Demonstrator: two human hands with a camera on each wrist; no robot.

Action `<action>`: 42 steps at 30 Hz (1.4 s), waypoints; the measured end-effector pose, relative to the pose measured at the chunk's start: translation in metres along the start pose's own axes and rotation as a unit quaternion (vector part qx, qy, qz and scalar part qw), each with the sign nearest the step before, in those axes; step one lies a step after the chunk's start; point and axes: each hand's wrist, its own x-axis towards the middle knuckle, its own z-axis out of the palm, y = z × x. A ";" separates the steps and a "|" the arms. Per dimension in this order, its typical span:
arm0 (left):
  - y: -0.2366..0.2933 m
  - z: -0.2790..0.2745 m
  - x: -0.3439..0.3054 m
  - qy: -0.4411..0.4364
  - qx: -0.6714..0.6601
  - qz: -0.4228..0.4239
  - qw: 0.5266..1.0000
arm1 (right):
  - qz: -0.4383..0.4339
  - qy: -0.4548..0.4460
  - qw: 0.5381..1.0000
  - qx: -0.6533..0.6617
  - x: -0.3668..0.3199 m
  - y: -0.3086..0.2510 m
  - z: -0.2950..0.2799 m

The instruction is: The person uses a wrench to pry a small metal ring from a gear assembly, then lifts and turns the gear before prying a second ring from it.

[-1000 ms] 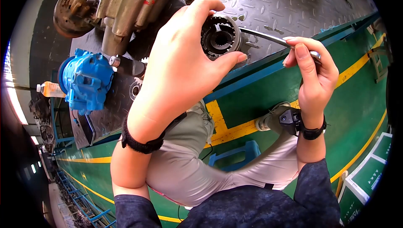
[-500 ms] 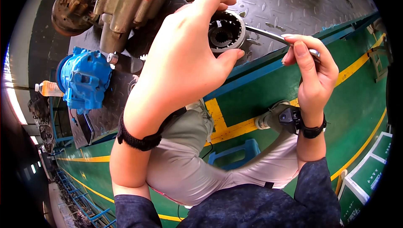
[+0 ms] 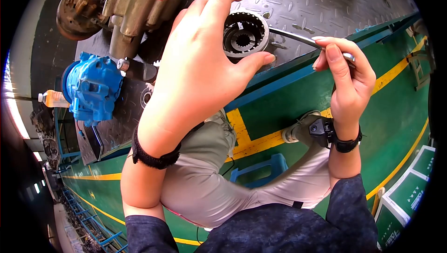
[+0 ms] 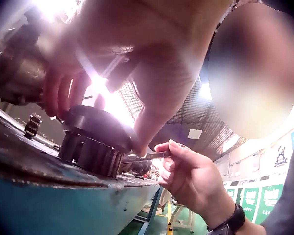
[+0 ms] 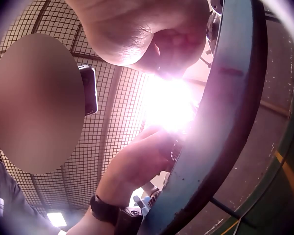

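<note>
On a dark, diamond-patterned metal workbench, close to its blue edge, holds a round gear assembly in the left hand, with fingers arched over one side and thumb at the other. Pinches a thin metal tool between the thumb and fingers of the right hand, well apart from the left. Points the tool's far end at the gear assembly's side.

From above, in the head view, reveals the toothed inner rim and the splined hole at the centre. Seen low from the left wrist, looks quite different: a smooth, wide ring on top, a narrower grooved body beneath, upright on the bench. Shows there, too, the tool reaching the lower body, just under the ring; hard to tell whether touching. Stands a small toothed ring farther along the bench.

From the right wrist, shows both hands by the blue bench edge, with strong glare between them, hiding gear assembly and tool, and a mesh ceiling behind.

Only in the head view, shows to the left a large metal housing, a bright blue machine part, a bottle of orange liquid and, on the floor below, a blue stool.
</note>
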 end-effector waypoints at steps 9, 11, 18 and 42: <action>-0.003 -0.005 0.000 -0.044 -0.066 0.012 0.997 | -0.007 0.002 1.000 0.003 0.000 0.000 -0.002; -0.004 -0.007 0.001 -0.055 -0.087 0.013 0.995 | -0.009 0.001 1.000 0.004 0.000 0.000 -0.002; -0.007 -0.006 -0.001 -0.061 -0.137 0.018 0.989 | -0.007 -0.001 1.000 0.005 0.000 0.001 -0.003; -0.006 -0.012 0.000 -0.069 -0.163 -0.054 0.983 | -0.007 -0.006 1.000 0.017 0.000 0.001 -0.004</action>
